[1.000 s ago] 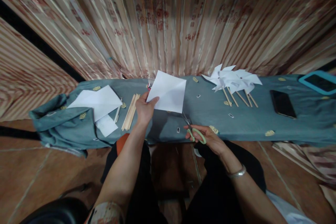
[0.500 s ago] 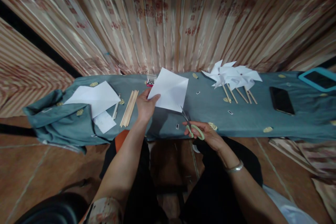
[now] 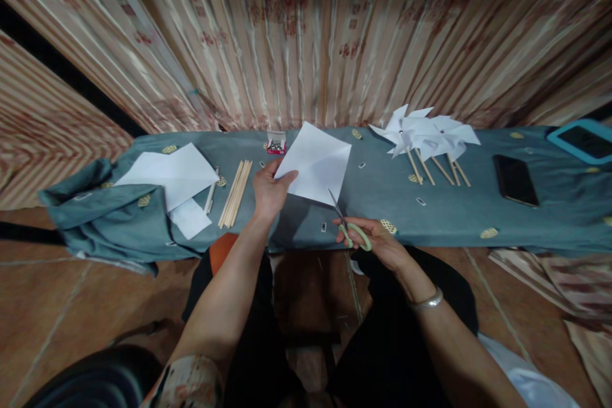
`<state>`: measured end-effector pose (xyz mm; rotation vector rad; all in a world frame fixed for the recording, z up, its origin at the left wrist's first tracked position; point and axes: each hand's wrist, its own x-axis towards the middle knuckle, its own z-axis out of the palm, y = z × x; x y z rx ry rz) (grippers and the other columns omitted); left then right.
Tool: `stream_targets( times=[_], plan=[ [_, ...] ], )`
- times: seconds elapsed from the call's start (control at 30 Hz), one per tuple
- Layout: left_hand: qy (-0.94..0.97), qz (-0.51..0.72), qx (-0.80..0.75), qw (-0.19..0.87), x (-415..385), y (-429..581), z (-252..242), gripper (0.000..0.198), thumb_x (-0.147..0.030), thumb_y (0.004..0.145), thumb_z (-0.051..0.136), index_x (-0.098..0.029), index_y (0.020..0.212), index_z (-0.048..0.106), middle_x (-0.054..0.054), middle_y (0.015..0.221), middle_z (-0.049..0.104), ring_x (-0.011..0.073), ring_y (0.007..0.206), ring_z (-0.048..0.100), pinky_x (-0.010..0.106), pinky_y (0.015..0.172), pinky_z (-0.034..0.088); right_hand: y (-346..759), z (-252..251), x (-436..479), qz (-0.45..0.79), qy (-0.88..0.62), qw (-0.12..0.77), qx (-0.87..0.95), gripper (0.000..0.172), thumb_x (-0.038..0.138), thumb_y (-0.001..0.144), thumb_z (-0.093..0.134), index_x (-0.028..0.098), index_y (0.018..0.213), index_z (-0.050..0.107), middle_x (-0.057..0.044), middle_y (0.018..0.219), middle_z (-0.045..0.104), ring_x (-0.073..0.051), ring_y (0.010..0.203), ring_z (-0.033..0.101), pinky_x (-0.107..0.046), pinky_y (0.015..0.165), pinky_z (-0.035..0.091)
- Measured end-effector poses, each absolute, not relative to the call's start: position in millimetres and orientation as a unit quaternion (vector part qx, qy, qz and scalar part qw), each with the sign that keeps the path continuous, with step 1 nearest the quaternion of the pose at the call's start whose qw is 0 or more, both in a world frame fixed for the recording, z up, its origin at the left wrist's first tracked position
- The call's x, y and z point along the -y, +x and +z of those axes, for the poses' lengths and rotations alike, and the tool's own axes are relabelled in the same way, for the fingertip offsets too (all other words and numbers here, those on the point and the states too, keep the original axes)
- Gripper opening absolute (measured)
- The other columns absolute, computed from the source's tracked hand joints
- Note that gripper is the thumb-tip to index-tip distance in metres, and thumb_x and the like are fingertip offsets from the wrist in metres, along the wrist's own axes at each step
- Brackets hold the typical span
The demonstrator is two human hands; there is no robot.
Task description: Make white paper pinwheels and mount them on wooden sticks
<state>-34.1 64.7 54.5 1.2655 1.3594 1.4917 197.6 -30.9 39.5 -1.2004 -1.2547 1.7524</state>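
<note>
L hand (image 3: 271,190) grips paper (image 3: 313,162), R hand (image 3: 377,239) has scissors (image 3: 343,222) at its corner

Paper's betw the two hands, held up off the cloth (image 3: 306,229), pinched by L hand at its left corner, thumb on top, fingers beneath. Prob held by that one corner so the rest sticks out firm & fingers sit well clear of the blades. R hand is closed round the green handles, tips pointing up & left over the near corner, seemingly lined up w/ the diagonal; can't tell if one blade's under the sheet.

Sticks (image 3: 235,196) lie side by side just left of L hand, pen (image 3: 209,197) & spare sheets (image 3: 186,172) further left, small box (image 3: 276,143) w/ lid up just beyond L hand, prob all set there for easy reach. Pinwheels (image 3: 425,132) are bunched beyond & right of R hand, prob parked out of the way. Phone (image 3: 515,180) & blue-edged tablet (image 3: 586,143) well right of R hand.

Writing: red box may have print, too small to read; curtain (image 3: 315,44) & cloth have small label-like marks, illegible; no brand visible on phone or tablet
</note>
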Motion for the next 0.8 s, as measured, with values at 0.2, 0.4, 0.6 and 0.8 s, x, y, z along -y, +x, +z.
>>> stream_targets(
  times=[0.2,0.4,0.6,0.8],
  plan=[
    [0.496,0.576,-0.531,0.375,-63.3,-33.1,54.6,0.036,-0.026,0.063,0.072,-0.014,0.097,0.073,0.004,0.090,0.075,0.0203,0.079,0.068,0.030,0.073,0.053,197.2,37.6,30.6,0.674,-0.458,0.333,0.475,0.055,0.055,0.068,0.077,0.018,0.110,0.073,-0.005,0.081,0.070,-0.012,0.065,0.055,-0.024,0.057,0.040],
    [0.492,0.574,-0.530,0.384,-61.4,-32.2,57.8,0.036,-0.026,0.064,0.072,-0.013,0.098,0.073,0.005,0.089,0.075,0.0203,0.079,0.068,0.030,0.071,0.053,196.8,38.6,30.8,0.677,-0.461,0.337,0.464,0.055,0.055,0.066,0.079,0.019,0.108,0.073,-0.005,0.081,0.070,-0.011,0.065,0.055,-0.023,0.058,0.040],
    [0.493,0.578,-0.530,0.376,-63.7,-32.7,56.8,0.036,-0.026,0.061,0.073,-0.013,0.095,0.073,0.004,0.086,0.075,0.0197,0.077,0.067,0.029,0.070,0.053,197.6,38.1,30.8,0.675,-0.461,0.334,0.469,0.055,0.055,0.067,0.078,0.018,0.108,0.073,-0.005,0.082,0.070,-0.012,0.067,0.055,-0.023,0.058,0.040],
    [0.489,0.580,-0.525,0.385,-63.7,-32.5,55.3,0.037,-0.026,0.062,0.073,-0.014,0.097,0.073,0.004,0.089,0.076,0.0192,0.077,0.068,0.030,0.071,0.053,197.0,38.4,30.3,0.673,-0.465,0.332,0.470,0.054,0.055,0.066,0.079,0.019,0.106,0.074,-0.005,0.080,0.069,-0.012,0.066,0.056,-0.023,0.058,0.041]
  ],
)
